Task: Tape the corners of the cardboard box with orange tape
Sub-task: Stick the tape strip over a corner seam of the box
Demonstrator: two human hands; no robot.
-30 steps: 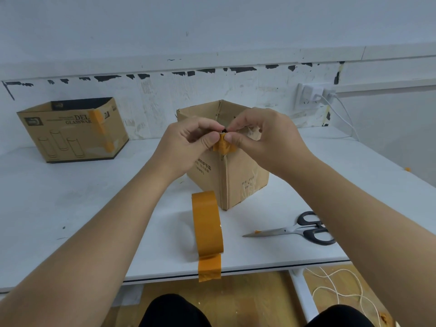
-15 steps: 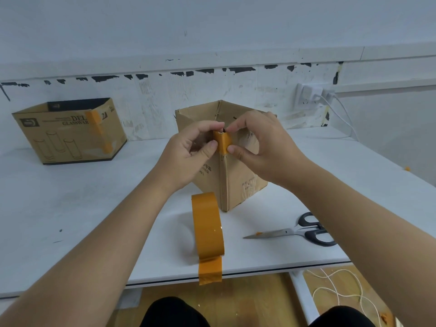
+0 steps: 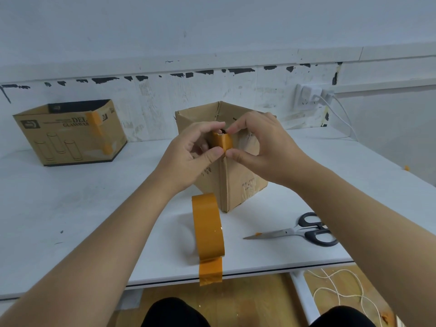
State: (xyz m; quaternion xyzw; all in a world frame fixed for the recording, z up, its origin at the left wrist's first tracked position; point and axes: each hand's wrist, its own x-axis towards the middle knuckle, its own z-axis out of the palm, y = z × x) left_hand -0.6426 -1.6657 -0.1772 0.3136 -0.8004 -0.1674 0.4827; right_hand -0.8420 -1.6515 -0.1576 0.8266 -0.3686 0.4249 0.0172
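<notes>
Head view: the box [image 3: 236, 175] stands open-topped on the counter [image 3: 70, 208], turned so one vertical corner edge faces the person, straight ahead and between the two hands. A short strip [image 3: 223, 143] of orange tape is folded over the top of that near corner, its long axis running down the edge. The left hand [image 3: 188, 156] pinches the strip from the left face, thumb at its lower end and fingertips at the rim; the right hand [image 3: 262, 149] does the same from the right face. Both hands meet at the corner, equally near it. The rest of the edge below the strip runs bare down to the counter, so the next smoothing stroke would likely go downward along that line, pressing outward onto both faces. How far the strip reaches inside the box cannot be told.

The roll [image 3: 207, 228] stands on edge just in front of the box, its loose end hanging over the counter's front edge. Scissors [image 3: 304, 231] lie to the right, tips pointing left toward the roll.
</notes>
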